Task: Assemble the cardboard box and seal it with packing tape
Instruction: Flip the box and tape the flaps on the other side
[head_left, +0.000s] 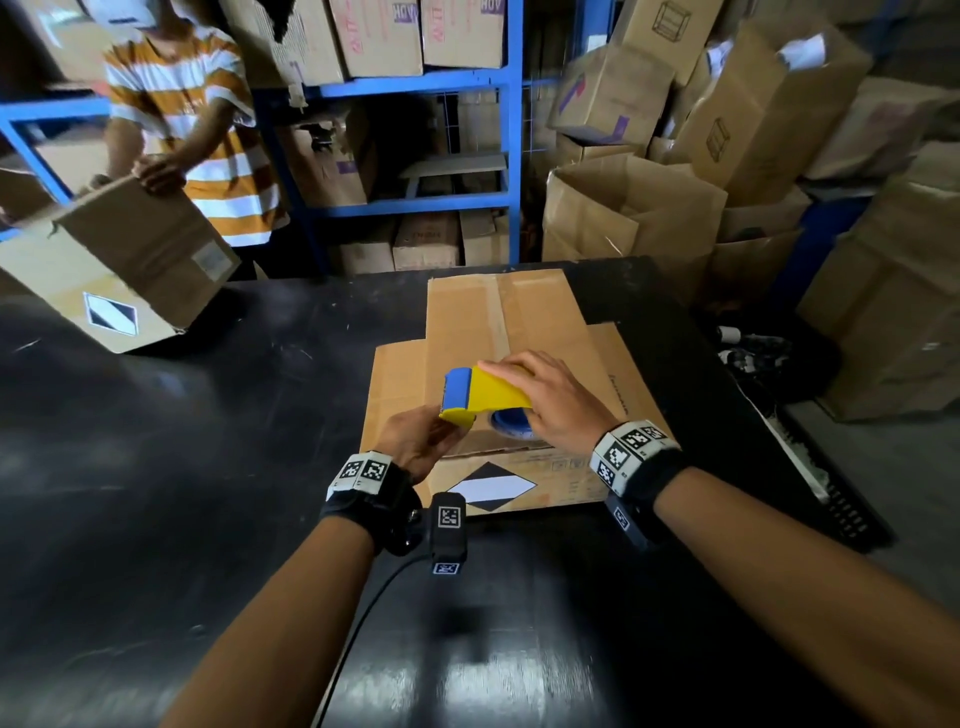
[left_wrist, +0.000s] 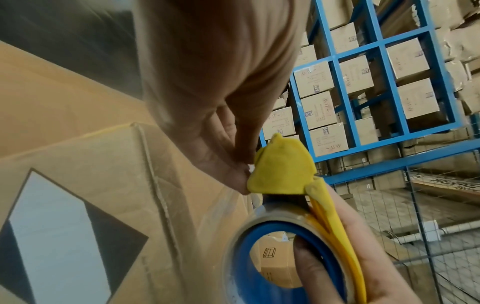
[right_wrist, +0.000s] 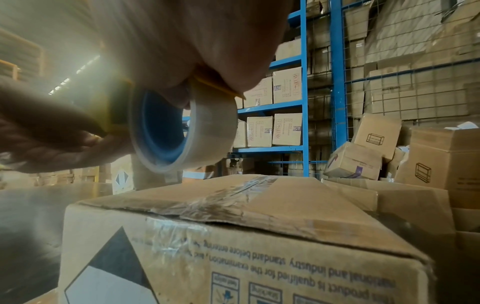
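**Tape readied over a closed carton**

Here, a yellow tape dispenser (head_left: 485, 392) is held just above a cardboard box (head_left: 519, 332) that stands on the near right part of a black worktop (head_left: 208, 441). The right hand (head_left: 553, 397) is wrapped over the top of the dispenser, with a finger hooked through the blue core of the clear tape roll (right_wrist: 182, 131); that grip seems chosen so the roll can be steadied while tape is drawn. The left hand (head_left: 415, 441) is closed in a pinch at the dispenser's front end, where the loose end of the tape appears to be picked free, though the film itself is too faint to be made out.

The box is already closed, and a strip of tape is seen along the centre seam and over the near edge in the right wrist view. Another strip is judged to be in preparation.

The worktop is dark, scuffed and glossy. At its far left, a second carton (head_left: 130, 270) is handled by another person in a striped shirt. Behind, blue metal shelving (head_left: 511, 130) is stacked with cartons, and loose open boxes (head_left: 634, 208) are piled to the far right.
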